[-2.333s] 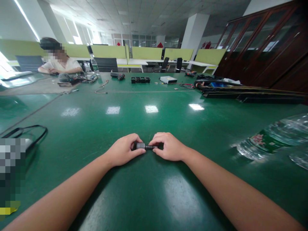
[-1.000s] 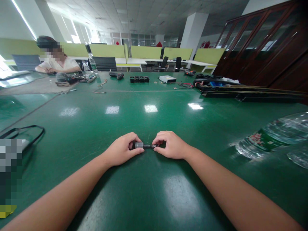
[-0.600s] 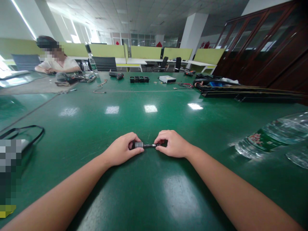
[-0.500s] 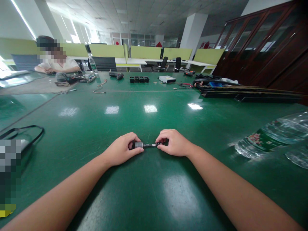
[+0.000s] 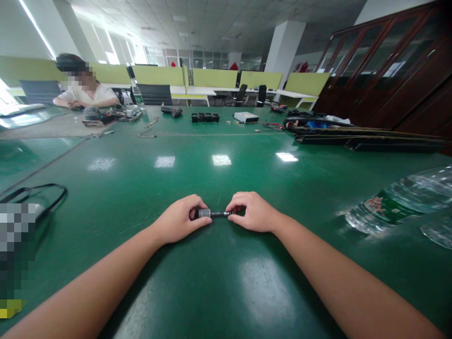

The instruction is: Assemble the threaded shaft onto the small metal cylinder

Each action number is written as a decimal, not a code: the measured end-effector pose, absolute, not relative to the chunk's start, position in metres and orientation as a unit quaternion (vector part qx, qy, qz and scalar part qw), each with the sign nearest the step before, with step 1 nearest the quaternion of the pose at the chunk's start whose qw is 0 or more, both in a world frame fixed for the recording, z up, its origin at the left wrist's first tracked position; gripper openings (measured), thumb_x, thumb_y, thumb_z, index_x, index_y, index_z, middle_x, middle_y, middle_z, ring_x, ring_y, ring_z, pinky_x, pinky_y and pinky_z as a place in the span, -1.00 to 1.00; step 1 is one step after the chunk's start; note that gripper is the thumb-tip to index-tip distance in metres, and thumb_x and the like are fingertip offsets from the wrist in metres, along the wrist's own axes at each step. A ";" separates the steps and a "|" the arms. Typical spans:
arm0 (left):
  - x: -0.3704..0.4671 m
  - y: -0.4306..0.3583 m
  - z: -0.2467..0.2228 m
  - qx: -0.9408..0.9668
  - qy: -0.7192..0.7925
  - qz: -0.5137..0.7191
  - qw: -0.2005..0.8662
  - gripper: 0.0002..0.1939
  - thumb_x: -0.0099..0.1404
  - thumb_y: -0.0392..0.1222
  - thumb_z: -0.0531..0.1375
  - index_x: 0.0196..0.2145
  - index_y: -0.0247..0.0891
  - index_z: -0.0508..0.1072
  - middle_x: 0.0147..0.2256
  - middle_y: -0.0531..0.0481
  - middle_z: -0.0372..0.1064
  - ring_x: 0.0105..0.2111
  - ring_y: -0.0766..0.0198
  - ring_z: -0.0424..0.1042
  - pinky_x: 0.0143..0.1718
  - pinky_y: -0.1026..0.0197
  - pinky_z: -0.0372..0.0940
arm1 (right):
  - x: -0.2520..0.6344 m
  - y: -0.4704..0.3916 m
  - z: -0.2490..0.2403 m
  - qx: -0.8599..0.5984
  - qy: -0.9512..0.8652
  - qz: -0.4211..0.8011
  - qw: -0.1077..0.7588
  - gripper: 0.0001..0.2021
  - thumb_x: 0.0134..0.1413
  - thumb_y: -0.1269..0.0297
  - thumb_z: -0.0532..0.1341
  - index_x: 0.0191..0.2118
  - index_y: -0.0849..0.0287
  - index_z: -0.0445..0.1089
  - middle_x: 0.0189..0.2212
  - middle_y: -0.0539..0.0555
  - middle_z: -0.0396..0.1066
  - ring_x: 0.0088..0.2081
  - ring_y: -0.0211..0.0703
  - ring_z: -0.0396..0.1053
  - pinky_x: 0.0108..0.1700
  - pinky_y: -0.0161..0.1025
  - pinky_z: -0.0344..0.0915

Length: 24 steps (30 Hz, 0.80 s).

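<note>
Over the green table, my left hand [image 5: 183, 217] is closed around a small grey cylinder [image 5: 204, 213], with thumb and forefinger on its sides. A thin dark shaft [image 5: 217, 214] runs from the cylinder to the right, lying level and bridging the gap between both hands. At the shaft's far end, my right hand [image 5: 252, 212] pinches a small black ribbed piece [image 5: 231, 213] with a shiny metal tip facing the shaft. Fingers cover part of this piece, and its exact kind is too small to make out.
Large water bottles [image 5: 388, 205] lie at the right. A blurred-out object with a black strap [image 5: 52, 187] is at the left edge. Across the table are a black part [image 5: 205, 117], a silver box [image 5: 246, 117], long black panels [image 5: 353, 136] and a seated person [image 5: 88, 94].
My right hand has shifted slightly left along the piece, covering more of its metal end. The left hand keeps its hold on the grey cylinder. The view has moved very slightly.
</note>
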<state>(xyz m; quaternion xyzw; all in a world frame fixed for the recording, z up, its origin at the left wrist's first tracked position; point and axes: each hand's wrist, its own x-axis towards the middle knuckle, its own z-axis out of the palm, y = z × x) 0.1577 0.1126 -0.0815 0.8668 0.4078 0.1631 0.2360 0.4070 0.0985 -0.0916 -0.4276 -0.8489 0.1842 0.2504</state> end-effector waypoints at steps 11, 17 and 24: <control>0.159 0.112 -0.083 0.870 0.395 0.174 0.238 -0.72 0.23 0.01 0.24 -0.21 -0.22 0.43 -0.41 0.07 0.30 -0.44 0.28 0.29 -0.42 0.26 0.15 | 0.383 0.094 -0.101 -0.404 -0.812 0.283 0.313 -0.63 -0.04 0.51 0.26 -0.05 0.15 0.43 -0.28 0.02 0.52 -0.30 -0.24 0.43 -0.14 -0.26 0.36; 0.160 0.112 -0.081 0.871 0.400 0.167 0.231 -0.71 0.24 0.01 0.24 -0.18 -0.22 0.44 -0.40 0.05 0.33 -0.43 0.27 0.29 -0.41 0.26 0.15 | 0.384 0.094 -0.099 -0.404 -0.824 0.258 0.302 -0.70 -0.02 0.49 0.27 -0.11 0.17 0.44 -0.27 0.04 0.51 -0.30 -0.23 0.42 -0.17 -0.27 0.34; 0.158 0.113 -0.084 0.869 0.403 0.168 0.232 -0.69 0.22 0.04 0.25 -0.20 -0.22 0.43 -0.43 0.08 0.30 -0.45 0.28 0.28 -0.43 0.27 0.14 | 0.382 0.095 -0.098 -0.404 -0.847 0.200 0.282 -0.87 0.10 0.41 0.26 -0.19 0.18 0.45 -0.30 0.06 0.48 -0.26 -0.19 0.37 -0.16 -0.23 0.28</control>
